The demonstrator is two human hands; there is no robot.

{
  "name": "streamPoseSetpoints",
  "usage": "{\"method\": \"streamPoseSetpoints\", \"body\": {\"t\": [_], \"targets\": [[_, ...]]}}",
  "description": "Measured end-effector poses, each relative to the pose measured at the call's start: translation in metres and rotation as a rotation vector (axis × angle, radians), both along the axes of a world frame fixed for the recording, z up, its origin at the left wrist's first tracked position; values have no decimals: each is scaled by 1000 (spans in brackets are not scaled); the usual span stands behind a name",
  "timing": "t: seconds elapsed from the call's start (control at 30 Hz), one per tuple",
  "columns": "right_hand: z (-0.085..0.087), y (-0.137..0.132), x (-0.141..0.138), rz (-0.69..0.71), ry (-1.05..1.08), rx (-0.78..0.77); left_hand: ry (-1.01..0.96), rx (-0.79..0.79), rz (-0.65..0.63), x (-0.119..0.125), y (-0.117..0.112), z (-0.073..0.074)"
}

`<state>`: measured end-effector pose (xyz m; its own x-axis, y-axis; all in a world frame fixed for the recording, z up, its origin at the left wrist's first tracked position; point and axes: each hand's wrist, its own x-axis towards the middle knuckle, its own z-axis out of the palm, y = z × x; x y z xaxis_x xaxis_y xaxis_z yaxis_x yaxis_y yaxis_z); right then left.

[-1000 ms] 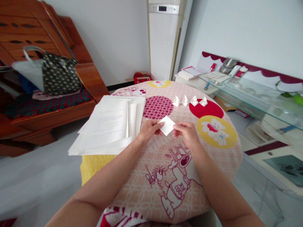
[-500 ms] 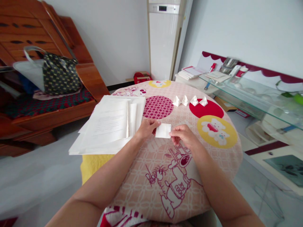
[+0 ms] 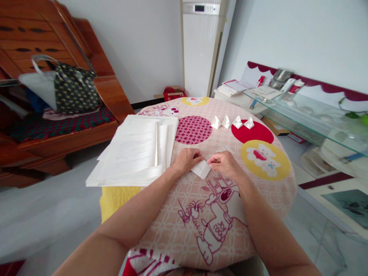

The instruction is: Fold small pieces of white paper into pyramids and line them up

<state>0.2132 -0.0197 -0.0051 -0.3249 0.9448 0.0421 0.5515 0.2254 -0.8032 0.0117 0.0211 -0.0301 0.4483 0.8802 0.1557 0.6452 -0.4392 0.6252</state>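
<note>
A small folded square of white paper (image 3: 201, 170) is between my hands, just above or on the patterned tablecloth (image 3: 172, 226), turned with a corner toward me. My left hand (image 3: 188, 159) pinches its far left edge, fingers curled over it. At the right corner, the fingertips of my right hand (image 3: 225, 164) are closed on the paper. Farther back, several small folded paper shapes (image 3: 237, 122) stand in a row with pointed tops. Left of my hands lies a stack of white paper sheets (image 3: 129, 149), some with printed lines.
A glass shelf (image 3: 310, 117) with cups and papers stands at the right. To the left is a wooden bench (image 3: 106, 92) with a patterned bag (image 3: 75, 89) on it. Behind the table stand a white air conditioner (image 3: 199, 53) and a red bag (image 3: 172, 94).
The paper square has turned from lying straight to corner-down and come slightly nearer. My left hand has shifted right over its far edge, bringing my hands closer together.
</note>
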Motion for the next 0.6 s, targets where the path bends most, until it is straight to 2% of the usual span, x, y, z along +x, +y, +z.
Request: {"method": "streamPoseSetpoints", "body": {"t": [0.07,0.17,0.27,0.33,0.4,0.5,0.6], "targets": [[-3,1,-2,52,-77,92,-30,71,5,1,0,-2],[-6,2,-5,107,-149,126,-118,137,-35,-3,-3,1],[-6,1,-5,139,-169,131,-158,31,-191,-10,-9,12],[-5,1,-4,150,-180,140,-96,-41,-336,-15,-13,20],[-5,2,-3,148,-190,141,21,-4,-421,-18,-16,24],[-5,2,-2,138,-195,138,164,64,-449,-19,-19,24],[-6,3,-2,155,-195,144,197,72,-470,-18,-19,21]]}}
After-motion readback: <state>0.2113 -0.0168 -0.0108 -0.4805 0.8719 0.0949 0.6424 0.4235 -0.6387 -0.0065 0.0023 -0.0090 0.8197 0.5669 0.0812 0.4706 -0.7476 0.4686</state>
